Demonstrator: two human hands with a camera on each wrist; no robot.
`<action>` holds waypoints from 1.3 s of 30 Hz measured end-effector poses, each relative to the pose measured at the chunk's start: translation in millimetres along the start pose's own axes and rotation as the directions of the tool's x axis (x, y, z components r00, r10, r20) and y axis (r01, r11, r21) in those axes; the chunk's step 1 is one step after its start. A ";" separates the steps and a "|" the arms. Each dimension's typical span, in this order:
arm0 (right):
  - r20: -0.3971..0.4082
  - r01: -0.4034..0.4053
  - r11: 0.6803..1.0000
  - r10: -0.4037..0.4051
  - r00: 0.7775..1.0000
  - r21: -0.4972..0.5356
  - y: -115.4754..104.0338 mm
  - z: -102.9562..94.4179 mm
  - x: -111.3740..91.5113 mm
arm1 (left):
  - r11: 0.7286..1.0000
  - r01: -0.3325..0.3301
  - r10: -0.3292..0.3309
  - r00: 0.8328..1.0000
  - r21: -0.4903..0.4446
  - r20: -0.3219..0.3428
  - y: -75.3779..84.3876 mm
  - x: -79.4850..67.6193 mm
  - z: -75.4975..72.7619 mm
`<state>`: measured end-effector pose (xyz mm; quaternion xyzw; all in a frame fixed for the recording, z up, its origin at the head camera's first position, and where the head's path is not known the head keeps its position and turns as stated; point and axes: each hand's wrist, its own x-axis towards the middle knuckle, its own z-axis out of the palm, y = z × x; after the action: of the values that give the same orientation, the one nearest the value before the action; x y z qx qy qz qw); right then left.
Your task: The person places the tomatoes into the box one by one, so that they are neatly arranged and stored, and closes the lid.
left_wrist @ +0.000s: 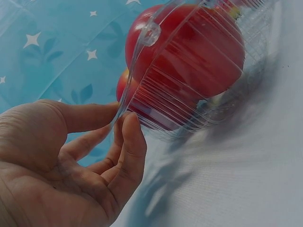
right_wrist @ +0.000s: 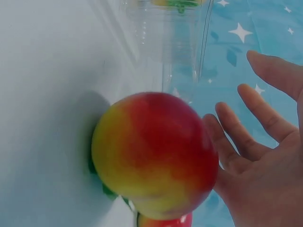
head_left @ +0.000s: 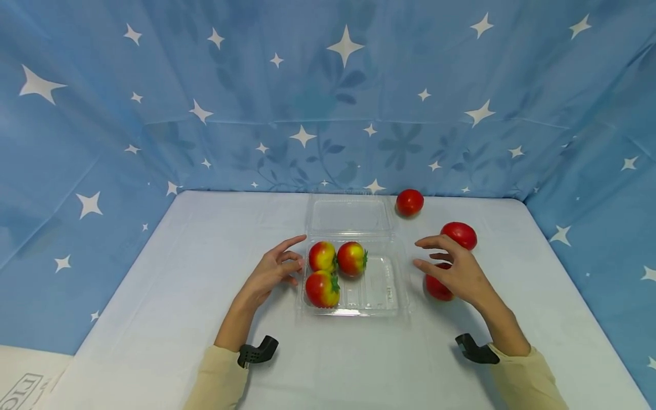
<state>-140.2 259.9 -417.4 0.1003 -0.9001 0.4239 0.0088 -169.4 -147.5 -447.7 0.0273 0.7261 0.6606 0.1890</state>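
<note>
A clear plastic clamshell box (head_left: 376, 285) lies with its lid (head_left: 351, 216) folded back, away from me. In its left part sit three red-and-yellow fruits (head_left: 322, 289) with green leafy tops; their exact kind is unclear. My left hand (head_left: 269, 272) pinches the box's left rim (left_wrist: 127, 90) between thumb and fingers, as the left wrist view shows. To the right of the box, my right hand (head_left: 456, 270) hovers with spread fingers, holding nothing. Just beside and below it is a red fruit (head_left: 438, 285), partly hidden by the hand; the right wrist view shows a red-and-yellow fruit (right_wrist: 156, 151) up close.
Another red fruit (head_left: 459, 234) lies just beyond my right hand, and one more red fruit (head_left: 409, 203) is at the table's back edge, right of the lid. A white cloth covers the table (head_left: 154, 319). Behind it hangs a blue star-patterned curtain (head_left: 307, 85).
</note>
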 end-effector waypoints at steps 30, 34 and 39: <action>0.093 -0.034 0.999 0.036 0.995 -0.029 21.8 -18.8 -16.4 | 1.000 0.006 -0.006 1.000 0.008 -0.008 0.3 -2.2 -1.4; 0.118 -0.025 0.999 0.030 0.993 -0.044 25.9 -21.4 -17.7 | 1.000 0.003 -0.002 1.000 0.008 -0.004 0.5 -1.3 -1.1; 0.157 -0.043 0.997 0.053 0.986 -0.068 30.3 -25.3 -21.1 | 1.000 0.003 -0.003 1.000 0.009 -0.003 1.0 0.0 0.6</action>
<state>-127.0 301.7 -426.3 0.1117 -0.9134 0.3853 -0.0696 -169.4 -146.8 -446.8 0.0261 0.7295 0.6569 0.1888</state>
